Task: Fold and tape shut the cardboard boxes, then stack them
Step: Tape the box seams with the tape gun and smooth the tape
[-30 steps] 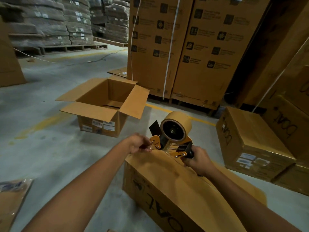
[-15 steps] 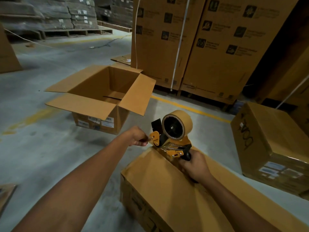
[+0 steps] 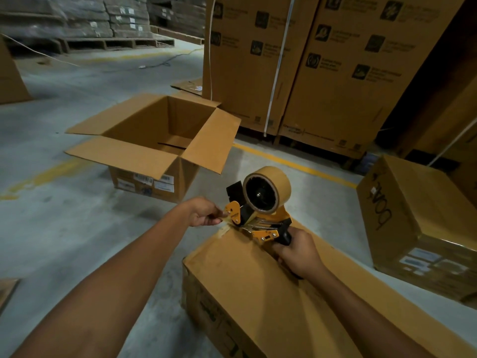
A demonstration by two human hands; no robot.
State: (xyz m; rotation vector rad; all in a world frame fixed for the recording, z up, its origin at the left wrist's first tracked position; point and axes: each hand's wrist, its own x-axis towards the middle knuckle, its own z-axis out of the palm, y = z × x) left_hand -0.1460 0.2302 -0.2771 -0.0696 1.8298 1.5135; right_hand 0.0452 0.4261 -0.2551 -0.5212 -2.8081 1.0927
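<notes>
A closed cardboard box [image 3: 253, 288] lies on the floor in front of me. Over its far corner I hold an orange tape dispenser [image 3: 260, 210] carrying a brown tape roll. My right hand [image 3: 296, 251] grips its black handle. My left hand [image 3: 205, 211] pinches the tape end at the dispenser's front, just above the box's far edge. An open box [image 3: 154, 148] with its flaps spread stands on the floor to the far left. A closed box [image 3: 418, 223] marked in black pen sits at the right.
Tall strapped cartons [image 3: 309, 63] on a pallet stand behind. More boxes [image 3: 454, 130] rise at the right edge. Wrapped pallet stacks [image 3: 85, 21] fill the far left. A cable [image 3: 154, 65] crosses the concrete floor. Flat cardboard [image 3: 7, 290] lies at the lower left.
The view has tilted down and closer to the box. Both hands keep their hold; the dispenser stays at the box's far corner with the tape end drawn toward the edge.
</notes>
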